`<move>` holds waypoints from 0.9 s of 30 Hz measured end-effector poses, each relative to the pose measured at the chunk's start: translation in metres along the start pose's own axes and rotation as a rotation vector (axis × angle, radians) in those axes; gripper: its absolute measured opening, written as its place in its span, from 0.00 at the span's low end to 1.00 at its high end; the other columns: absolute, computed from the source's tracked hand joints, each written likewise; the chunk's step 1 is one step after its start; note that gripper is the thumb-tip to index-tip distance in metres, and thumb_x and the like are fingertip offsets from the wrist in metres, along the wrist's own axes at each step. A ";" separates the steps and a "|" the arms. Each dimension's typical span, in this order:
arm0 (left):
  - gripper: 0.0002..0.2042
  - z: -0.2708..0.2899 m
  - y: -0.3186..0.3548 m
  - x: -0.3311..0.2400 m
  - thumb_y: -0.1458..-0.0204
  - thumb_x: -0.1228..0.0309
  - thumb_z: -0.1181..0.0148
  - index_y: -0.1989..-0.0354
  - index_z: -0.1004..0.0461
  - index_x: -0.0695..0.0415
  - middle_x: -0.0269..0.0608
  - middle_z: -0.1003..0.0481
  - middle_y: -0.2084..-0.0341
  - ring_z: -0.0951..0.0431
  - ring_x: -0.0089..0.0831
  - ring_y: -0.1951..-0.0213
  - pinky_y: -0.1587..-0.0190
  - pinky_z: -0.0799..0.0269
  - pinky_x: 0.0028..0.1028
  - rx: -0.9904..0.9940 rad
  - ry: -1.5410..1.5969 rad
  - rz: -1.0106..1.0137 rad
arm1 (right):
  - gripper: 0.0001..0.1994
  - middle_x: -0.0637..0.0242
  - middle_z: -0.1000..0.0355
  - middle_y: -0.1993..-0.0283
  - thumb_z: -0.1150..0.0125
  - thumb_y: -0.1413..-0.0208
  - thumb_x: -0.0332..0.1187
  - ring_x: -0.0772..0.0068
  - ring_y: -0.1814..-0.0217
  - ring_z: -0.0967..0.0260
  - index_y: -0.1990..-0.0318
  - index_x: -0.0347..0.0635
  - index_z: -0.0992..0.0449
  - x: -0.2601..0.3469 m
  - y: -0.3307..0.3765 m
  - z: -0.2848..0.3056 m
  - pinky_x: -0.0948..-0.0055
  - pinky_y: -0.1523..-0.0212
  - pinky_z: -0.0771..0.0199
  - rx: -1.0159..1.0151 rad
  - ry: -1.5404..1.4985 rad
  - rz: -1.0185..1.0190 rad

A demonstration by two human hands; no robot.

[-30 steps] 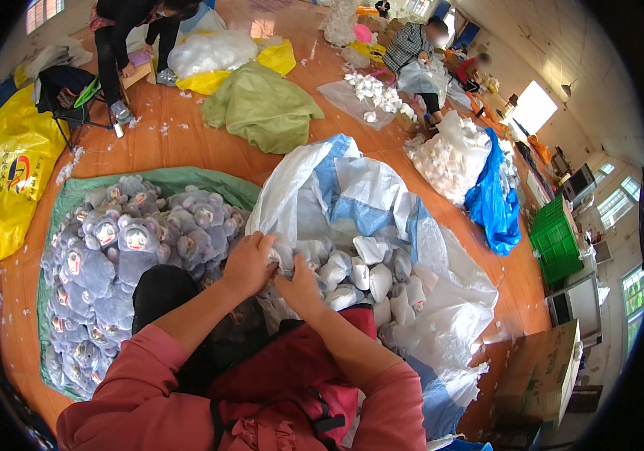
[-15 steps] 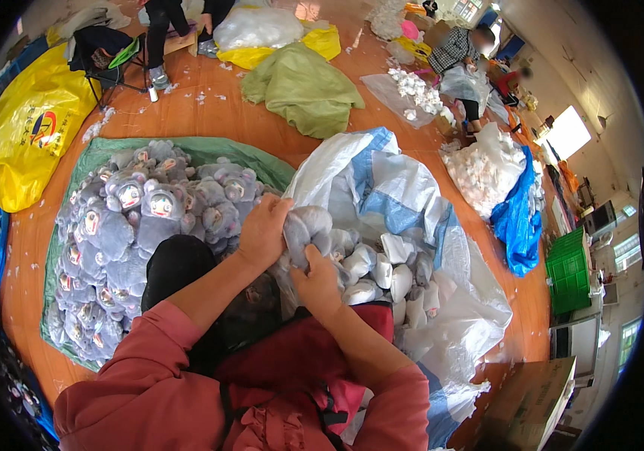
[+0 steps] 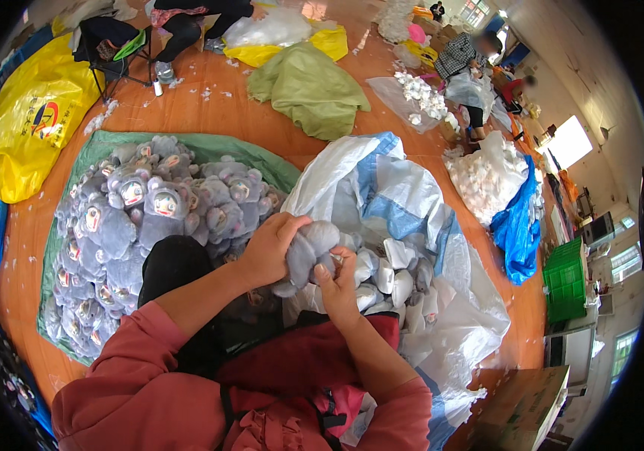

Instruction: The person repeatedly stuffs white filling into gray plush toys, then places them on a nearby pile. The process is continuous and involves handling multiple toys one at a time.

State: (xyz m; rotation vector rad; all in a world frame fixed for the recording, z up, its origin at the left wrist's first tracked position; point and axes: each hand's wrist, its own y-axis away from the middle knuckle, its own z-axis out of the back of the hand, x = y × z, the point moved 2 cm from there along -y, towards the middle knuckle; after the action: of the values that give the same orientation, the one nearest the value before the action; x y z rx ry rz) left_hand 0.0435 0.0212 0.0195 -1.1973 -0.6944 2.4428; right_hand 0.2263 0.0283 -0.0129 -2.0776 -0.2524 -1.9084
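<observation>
My left hand [image 3: 268, 248] and my right hand [image 3: 338, 284] both grip one grey plush toy [image 3: 310, 252] over my lap. It is limp and grey, with a paler patch near my right fingers. Just to the right lies an open white and blue woven sack [image 3: 405, 195] with several grey and white plush pieces [image 3: 397, 278] in it. To my left a pile of finished grey plush dolls with pale faces [image 3: 138, 218] lies on a green sheet [image 3: 254, 161].
An orange floor [image 3: 209, 105] runs around me. A yellow bag [image 3: 33, 120] lies at the left, an olive cloth heap [image 3: 311, 86] ahead. Other people sit at the back right [image 3: 468, 60] and top [image 3: 187, 19]. A blue bag of white stuffing [image 3: 502, 195] and a green crate [image 3: 565, 278] stand at the right.
My hands have lifted the grey plush toy out of the sack's pile toward me. The view has tilted a little to the right and down.
</observation>
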 end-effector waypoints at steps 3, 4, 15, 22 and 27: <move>0.26 0.001 0.009 -0.003 0.59 0.76 0.36 0.47 0.33 0.56 0.48 0.28 0.62 0.27 0.49 0.63 0.60 0.30 0.40 -0.114 -0.154 -0.183 | 0.14 0.70 0.32 0.58 0.39 0.39 0.34 0.79 0.55 0.37 0.51 0.39 0.33 -0.015 -0.010 0.013 0.73 0.53 0.32 0.098 0.295 -0.072; 0.24 0.002 0.011 -0.004 0.60 0.76 0.37 0.49 0.31 0.56 0.46 0.29 0.64 0.27 0.47 0.64 0.62 0.30 0.39 -0.153 -0.180 -0.261 | 0.13 0.70 0.31 0.58 0.39 0.39 0.33 0.80 0.55 0.36 0.51 0.38 0.32 -0.018 -0.010 0.014 0.74 0.53 0.32 0.135 0.237 -0.051; 0.19 0.039 0.006 -0.014 0.60 0.74 0.37 0.55 0.28 0.51 0.37 0.33 0.70 0.31 0.37 0.71 0.72 0.34 0.33 -0.399 -0.251 -0.631 | 0.06 0.71 0.26 0.70 0.42 0.37 0.30 0.82 0.70 0.29 0.56 0.39 0.23 0.005 0.020 -0.004 0.78 0.70 0.27 0.612 0.203 -0.212; 0.16 0.053 0.003 -0.016 0.62 0.72 0.38 0.60 0.26 0.51 0.35 0.35 0.73 0.31 0.34 0.72 0.72 0.34 0.32 -0.356 -0.300 -0.636 | 0.06 0.70 0.26 0.68 0.43 0.38 0.27 0.81 0.70 0.28 0.57 0.37 0.23 0.009 0.003 0.005 0.78 0.65 0.25 0.443 0.267 -0.254; 0.13 0.045 0.007 -0.011 0.61 0.73 0.38 0.63 0.26 0.52 0.35 0.35 0.74 0.31 0.34 0.74 0.72 0.33 0.32 -0.079 -0.302 -0.643 | 0.07 0.66 0.27 0.61 0.41 0.42 0.19 0.77 0.59 0.29 0.57 0.37 0.24 0.038 -0.010 0.020 0.79 0.55 0.29 0.080 -0.018 0.156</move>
State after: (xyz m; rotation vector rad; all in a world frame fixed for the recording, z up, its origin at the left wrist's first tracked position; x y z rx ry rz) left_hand 0.0132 -0.0022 0.0466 -0.5043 -1.0721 2.0599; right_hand 0.2457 0.0417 0.0247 -2.0013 -0.1629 -1.7607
